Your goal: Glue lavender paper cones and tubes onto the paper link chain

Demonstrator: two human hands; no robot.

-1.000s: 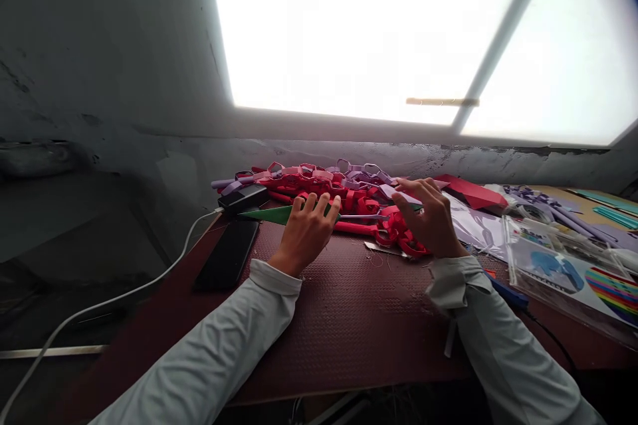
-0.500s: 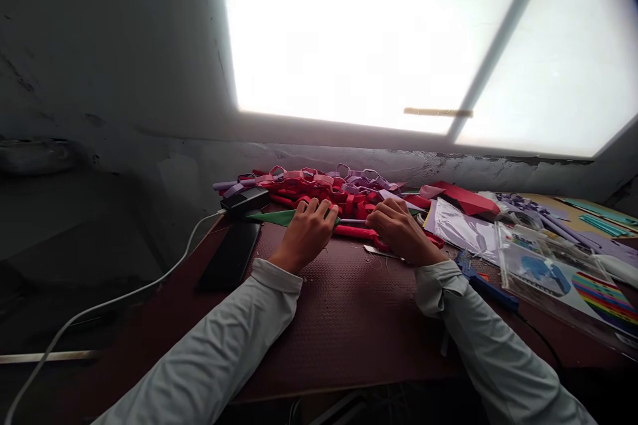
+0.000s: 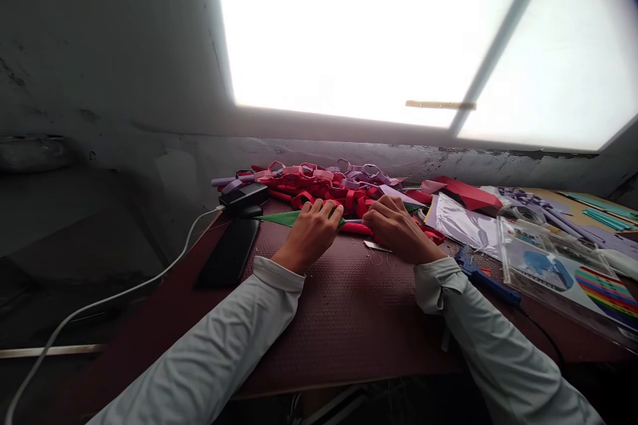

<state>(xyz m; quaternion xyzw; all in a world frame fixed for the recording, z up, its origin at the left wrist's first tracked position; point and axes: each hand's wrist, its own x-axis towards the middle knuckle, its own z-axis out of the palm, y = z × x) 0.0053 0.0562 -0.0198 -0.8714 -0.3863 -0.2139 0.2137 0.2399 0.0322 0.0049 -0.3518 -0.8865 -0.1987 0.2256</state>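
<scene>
Right hand (image 3: 396, 229) now nearer left hand (image 3: 314, 227), closed on purple stick (image 3: 353, 221); green paper (image 3: 280, 218) under left's curled grip

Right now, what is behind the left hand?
Past the left hand, a green piece sticks out leftward, with heaped paper chains farther back. The hand covers part of the green piece; what lies directly behind the hand cannot be seen.

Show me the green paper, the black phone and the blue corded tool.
Green paper (image 3: 282, 218): head view, on its uncovered strip.
Black phone (image 3: 228, 254): head view, middle of its face.
Blue corded tool (image 3: 494, 286): head view, on its handle.
</scene>
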